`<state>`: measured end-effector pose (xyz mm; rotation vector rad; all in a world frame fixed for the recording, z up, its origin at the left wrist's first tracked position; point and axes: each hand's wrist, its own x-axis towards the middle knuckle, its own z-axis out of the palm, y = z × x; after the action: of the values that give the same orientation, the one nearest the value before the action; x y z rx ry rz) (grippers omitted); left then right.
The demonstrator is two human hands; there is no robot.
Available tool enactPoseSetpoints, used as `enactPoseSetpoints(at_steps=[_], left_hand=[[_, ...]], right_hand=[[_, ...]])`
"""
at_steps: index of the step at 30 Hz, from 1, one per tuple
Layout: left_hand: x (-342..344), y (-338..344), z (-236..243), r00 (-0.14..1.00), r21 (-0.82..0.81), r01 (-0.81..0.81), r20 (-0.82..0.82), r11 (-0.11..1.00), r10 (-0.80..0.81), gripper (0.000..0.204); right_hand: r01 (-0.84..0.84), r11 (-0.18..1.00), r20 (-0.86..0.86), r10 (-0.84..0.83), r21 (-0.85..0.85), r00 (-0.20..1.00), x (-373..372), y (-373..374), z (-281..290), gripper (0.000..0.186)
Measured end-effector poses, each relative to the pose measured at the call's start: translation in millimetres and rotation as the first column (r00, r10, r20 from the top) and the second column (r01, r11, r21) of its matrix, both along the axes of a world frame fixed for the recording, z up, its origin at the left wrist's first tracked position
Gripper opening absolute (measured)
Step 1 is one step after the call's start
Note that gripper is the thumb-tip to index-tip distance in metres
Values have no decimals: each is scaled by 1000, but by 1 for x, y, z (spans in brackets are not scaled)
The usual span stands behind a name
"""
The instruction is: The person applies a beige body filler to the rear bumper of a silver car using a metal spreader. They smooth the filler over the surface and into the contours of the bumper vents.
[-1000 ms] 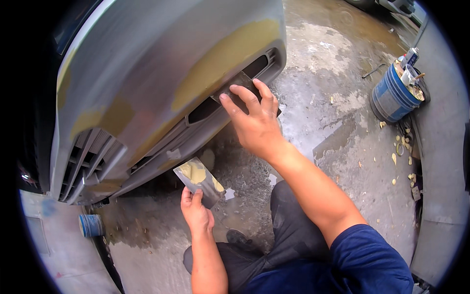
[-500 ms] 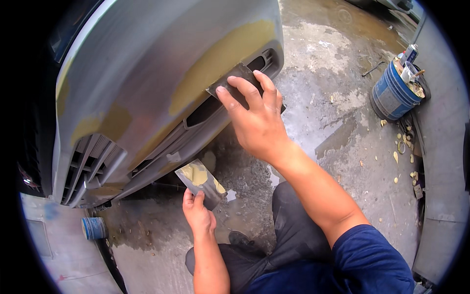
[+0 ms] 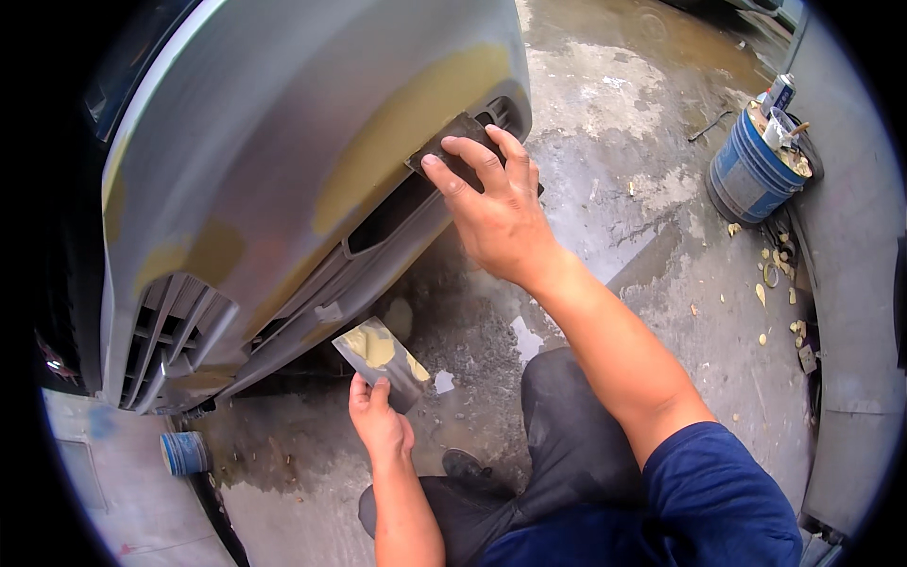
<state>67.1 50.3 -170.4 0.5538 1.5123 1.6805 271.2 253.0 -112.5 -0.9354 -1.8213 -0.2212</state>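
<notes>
My right hand [image 3: 496,213] lies flat on a dark spreader [image 3: 452,142], fingers spread a little and pressing it against the grey bumper [image 3: 283,123], right at the lower edge of a yellow patch of filler [image 3: 411,118]. The spreader sits at about 12 o'clock from my wrist, just above the dark slot in the bumper, and only its upper left corner shows past my fingertips.

My left hand [image 3: 378,420] is lower, near 7 o'clock from the right one and well apart from it. Its fingers and thumb are closed on the bottom edge of a flat metal plate [image 3: 383,359], which tilts up toward 11 o'clock and carries a smear of the same yellow filler on its face. The plate hangs just under the bumper's lower lip, not touching it as far as I can tell.

At 2 o'clock from my right hand a blue bucket [image 3: 746,175] stands on the wet concrete floor [image 3: 614,123], cans and a stick poking out of it. A small blue tin [image 3: 182,454] sits at 8 o'clock, beyond my left hand.
</notes>
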Motion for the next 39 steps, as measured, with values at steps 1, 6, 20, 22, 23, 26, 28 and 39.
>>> enactPoseSetpoints(at_steps=[1,6,20,22,23,26,28,39], left_hand=[[0,0,0,1000,-1,-2,-4,1000,2,32],[1,0,1,1000,11,5,-10,1000,-4,31],[4,3,-5,999,-18,3,-39,1000,-4,31],[6,4,-4,999,-19,10,-34,1000,-11,31],[7,3,-5,999,-27,6,-38,1000,-7,31],[6,5,-5,999,-31,-4,-45,1000,2,32],[8,5,-5,999,-32,-5,-34,999,4,33],[11,5,-6,998,-46,-8,-69,999,5,30]], right_hand=[[4,1000,16,-4,-3,1000,1,0,-2,45],[-10,1000,-26,10,7,1000,16,3,3,46],[-13,1000,7,13,-24,1000,28,15,14,41],[-15,1000,13,16,-28,1000,31,15,7,40],[-16,999,16,17,-29,1000,32,15,4,40],[5,999,6,-5,-35,1000,35,9,4,39],[-5,1000,-21,5,-13,1000,37,15,10,39],[-16,1000,-60,17,22,998,49,34,6,42]])
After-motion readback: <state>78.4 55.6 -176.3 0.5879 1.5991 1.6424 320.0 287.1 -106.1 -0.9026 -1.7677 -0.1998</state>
